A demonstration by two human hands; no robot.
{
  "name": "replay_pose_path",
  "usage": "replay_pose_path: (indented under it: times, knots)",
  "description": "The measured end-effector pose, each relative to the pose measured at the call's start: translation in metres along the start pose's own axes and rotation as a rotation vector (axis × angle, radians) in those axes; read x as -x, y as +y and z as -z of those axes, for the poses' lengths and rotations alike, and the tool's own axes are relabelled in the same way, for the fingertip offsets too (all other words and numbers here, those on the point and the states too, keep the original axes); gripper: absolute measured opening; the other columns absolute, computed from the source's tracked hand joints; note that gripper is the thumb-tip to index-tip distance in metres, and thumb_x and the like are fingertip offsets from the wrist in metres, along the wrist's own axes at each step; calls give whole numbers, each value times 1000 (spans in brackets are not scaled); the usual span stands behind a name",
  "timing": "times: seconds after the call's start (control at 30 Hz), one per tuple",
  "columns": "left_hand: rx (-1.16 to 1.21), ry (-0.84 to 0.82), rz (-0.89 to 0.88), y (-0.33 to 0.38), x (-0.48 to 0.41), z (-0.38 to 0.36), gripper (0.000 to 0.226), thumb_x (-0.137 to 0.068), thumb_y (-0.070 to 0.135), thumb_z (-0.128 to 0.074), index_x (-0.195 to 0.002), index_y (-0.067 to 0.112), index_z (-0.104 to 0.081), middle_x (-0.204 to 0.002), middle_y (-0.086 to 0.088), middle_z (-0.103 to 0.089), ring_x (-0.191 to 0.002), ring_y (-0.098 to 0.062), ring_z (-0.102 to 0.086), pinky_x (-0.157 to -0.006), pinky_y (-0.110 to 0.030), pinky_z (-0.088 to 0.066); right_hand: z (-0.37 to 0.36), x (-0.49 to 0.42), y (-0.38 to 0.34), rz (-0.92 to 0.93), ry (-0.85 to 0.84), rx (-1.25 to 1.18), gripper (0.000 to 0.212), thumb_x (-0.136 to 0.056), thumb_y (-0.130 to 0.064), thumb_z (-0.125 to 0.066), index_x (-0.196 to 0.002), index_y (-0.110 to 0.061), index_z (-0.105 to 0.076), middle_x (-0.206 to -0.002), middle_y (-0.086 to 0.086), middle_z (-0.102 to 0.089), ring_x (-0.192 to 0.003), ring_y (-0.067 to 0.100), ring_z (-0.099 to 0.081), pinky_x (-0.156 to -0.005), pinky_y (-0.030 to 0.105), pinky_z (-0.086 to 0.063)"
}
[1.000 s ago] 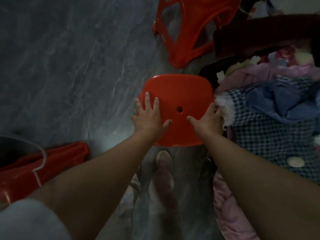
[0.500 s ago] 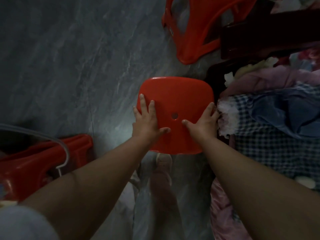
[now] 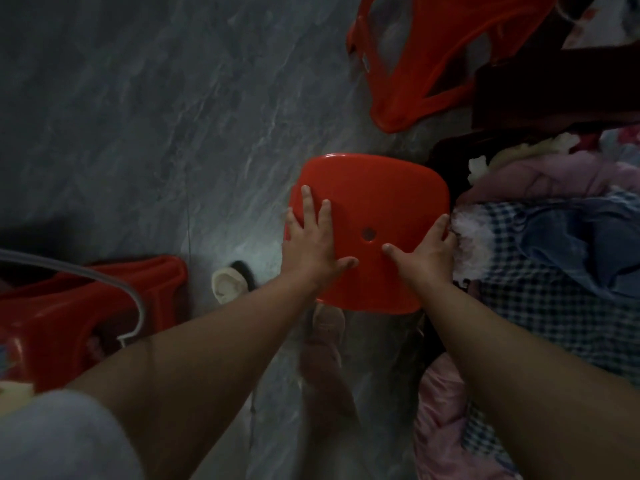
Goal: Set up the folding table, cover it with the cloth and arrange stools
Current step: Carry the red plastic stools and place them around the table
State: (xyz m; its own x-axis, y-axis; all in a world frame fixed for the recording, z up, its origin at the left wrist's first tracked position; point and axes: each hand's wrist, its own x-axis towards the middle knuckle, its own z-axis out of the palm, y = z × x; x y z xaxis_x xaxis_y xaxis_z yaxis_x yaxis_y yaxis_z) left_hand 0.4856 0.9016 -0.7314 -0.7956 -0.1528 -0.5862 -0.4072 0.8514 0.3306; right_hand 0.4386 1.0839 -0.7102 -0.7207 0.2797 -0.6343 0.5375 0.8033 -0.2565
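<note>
Stool (image 3: pixel 377 202) left of the clothes pile (image 3: pixel 554 271) (just beside it).

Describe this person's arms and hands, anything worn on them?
No watch, rings or bracelets show on the left hand or right hand; both forearms are bare. A pale grey sleeve covers the left upper arm; no right sleeve is in view.

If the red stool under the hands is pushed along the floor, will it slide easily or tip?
Probably stiff and light: the red stool looks like moulded plastic. Its glossy seat may feel slippery. On the smooth floor it likely slides.
</note>
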Motion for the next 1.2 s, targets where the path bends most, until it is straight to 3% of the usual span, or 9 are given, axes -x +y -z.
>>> replay_pose_path:
  times: [0.23, 0.63, 0.9, 1.2]
  knots:
    - [106, 40, -47, -45, 8, 43, 127, -67, 64, -81, -158, 31, 0, -164, 13, 24, -150, -42, -6, -102, -61, -47, 0, 35, -54, 42, 27, 45, 117, -80, -48, -78, -159, -21, 4, -162, 15, -10, -144, 36, -25, -113, 46, -30]
    - [299, 165, 76, -190, 77, 259, 122, -66, 65, -81, -160, 33, -10, -166, 17, 17, -150, -44, -5, -109, -55, -43, 6, 173, -309, 294, 31, 219, 120, -73, -37, -85, -158, -23, -2, -158, 12, -21, -140, 37, -33, -112, 46, -34]
    - [374, 335, 289, -281, 105, 377, 123, -66, 65, -82, -160, 31, -10, -166, 15, 17, -149, -50, -10, -112, -55, -36, -18, 234, -479, 551, -42, 317, 123, -72, -39, -86, -158, -28, 1, -155, 8, -25, -139, 33, -36, -109, 48, -38]
    - [433, 498, 513, -357, 57, 443, 123, -65, 63, -83, -160, 28, -13, -167, 15, 15, -148, -46, -13, -108, -55, -41, -78, 216, -630, 788, -168, 412, 123, -73, -37, -84, -158, -25, 3, -160, 12, -16, -142, 36, -32, -114, 45, -35]
